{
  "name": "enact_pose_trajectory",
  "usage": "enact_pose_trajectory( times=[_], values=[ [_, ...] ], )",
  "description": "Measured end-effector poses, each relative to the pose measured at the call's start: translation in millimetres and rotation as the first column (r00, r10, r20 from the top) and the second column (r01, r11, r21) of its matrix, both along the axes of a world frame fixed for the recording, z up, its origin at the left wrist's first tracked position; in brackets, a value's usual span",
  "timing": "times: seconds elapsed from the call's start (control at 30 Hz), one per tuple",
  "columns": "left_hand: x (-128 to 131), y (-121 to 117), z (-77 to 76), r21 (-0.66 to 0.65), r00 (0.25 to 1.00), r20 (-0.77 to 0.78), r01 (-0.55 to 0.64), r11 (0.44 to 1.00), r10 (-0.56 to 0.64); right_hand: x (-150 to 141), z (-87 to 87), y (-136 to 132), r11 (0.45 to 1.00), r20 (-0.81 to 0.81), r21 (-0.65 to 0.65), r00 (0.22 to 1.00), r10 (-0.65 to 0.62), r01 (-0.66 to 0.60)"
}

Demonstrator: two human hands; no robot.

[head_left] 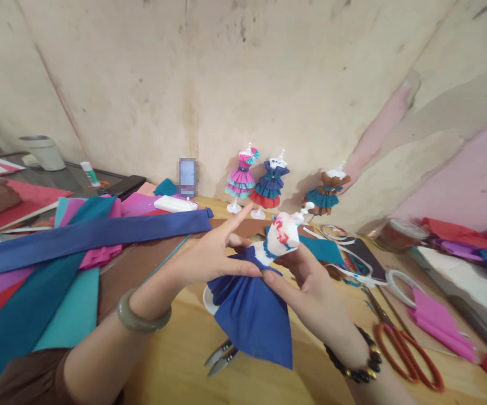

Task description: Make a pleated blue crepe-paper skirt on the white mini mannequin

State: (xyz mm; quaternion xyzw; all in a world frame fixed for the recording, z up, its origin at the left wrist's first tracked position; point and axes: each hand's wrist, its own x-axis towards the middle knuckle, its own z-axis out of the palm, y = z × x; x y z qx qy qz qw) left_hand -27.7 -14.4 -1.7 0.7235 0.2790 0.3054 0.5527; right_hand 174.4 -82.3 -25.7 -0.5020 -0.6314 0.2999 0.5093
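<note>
Tilted to the right over the table is a small white dress form (283, 233) with red and blue stains on its chest. Blue pleated paper (254, 320) hangs from its waist like a skirt. My left hand (218, 250) pinches the skirt's top edge at the waist, with the index finger stretched out. From the other side my right hand (302, 275) grips the waist, its thumb pressing on the pleats close to the left thumb. The form's white round base (210, 300) shows partly behind the skirt. Thread snips (221, 355) lie just below the skirt.
Dressed miniature forms in pink (242, 174), navy (272, 179) and brown-teal (327, 190) stand along the wall. Orange-handled scissors (407, 354) lie at right, near white cord (357, 270). Coloured paper strips (100, 239) cover the left side. A phone (188, 177) stands upright at the back.
</note>
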Motion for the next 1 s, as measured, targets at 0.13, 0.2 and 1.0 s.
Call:
enact_pose_trajectory(
  times=[0.13,0.2,1.0],
  values=[
    [2,-1,-2.4,-0.016,1.0,0.007,0.008,1.0,-0.008,-3,1.6,-1,1.0,0.025,0.012,1.0,-0.01,0.01],
    [2,-1,-3.5,0.0,1.0,-0.005,-0.011,1.0,0.011,-3,0.7,0,1.0,0.022,0.023,1.0,-0.004,0.003],
    [19,-8,-3.4,-0.222,0.96,0.279,0.076,0.972,-0.012,3,2.1,1,0.993,-0.189,0.102,0.981,-0.035,0.055]
  ],
)
